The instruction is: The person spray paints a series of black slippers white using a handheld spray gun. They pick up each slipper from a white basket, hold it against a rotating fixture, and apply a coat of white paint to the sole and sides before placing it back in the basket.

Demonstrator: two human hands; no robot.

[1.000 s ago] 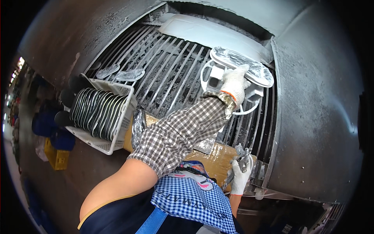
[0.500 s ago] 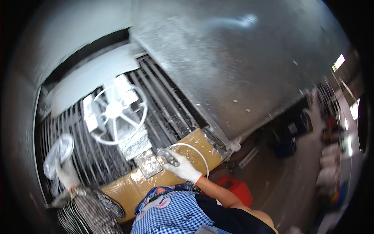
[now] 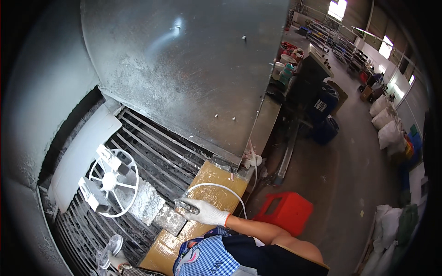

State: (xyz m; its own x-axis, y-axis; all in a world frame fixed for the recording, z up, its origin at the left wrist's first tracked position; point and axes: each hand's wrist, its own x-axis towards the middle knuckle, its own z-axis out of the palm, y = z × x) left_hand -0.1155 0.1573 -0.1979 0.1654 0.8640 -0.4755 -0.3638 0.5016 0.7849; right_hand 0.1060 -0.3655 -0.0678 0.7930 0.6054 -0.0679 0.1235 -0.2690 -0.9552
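Note:
My right hand, in a white glove, is closed on a small metal nozzle fed by a thin white hose. It rests on the brown taped ledge at the front of a metal bar grate. A white spoked wheel-shaped frame lies on the grate to the left of that hand. My left hand, also gloved, shows only at the lower edge and holds a small white disc over the grate.
A large grey metal hood overhangs the grate. A red plastic stool stands on the floor to my right. Farther off are dark blue drums, white sacks and shelving along the far wall.
The view has swung to the right, off the basket of plates. My left hand has left the white frame and now sits at the lower edge. My right hand keeps the nozzle on the ledge.

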